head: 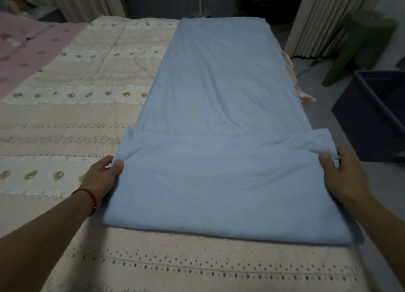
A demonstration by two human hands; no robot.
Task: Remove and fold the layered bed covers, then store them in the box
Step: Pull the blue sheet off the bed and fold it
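A light blue cover (219, 90) lies in a long folded strip down the right side of the bed. Its near end is doubled over itself, with the folded flap reaching about a third of the way up. My left hand (103, 175) pinches the flap's left corner between thumb and fingers. My right hand (341, 173) grips the flap's right corner at the bed's edge. Under the blue cover lies a peach embroidered cover (65, 116) spread over the bed. A dark blue box (359, 116) stands open on the floor to the right.
A pink cover (26, 51) lies at the far left of the bed. A green stool (359, 44) stands on the grey floor beyond the box. Cream curtains (328, 20) hang at the back right and back left.
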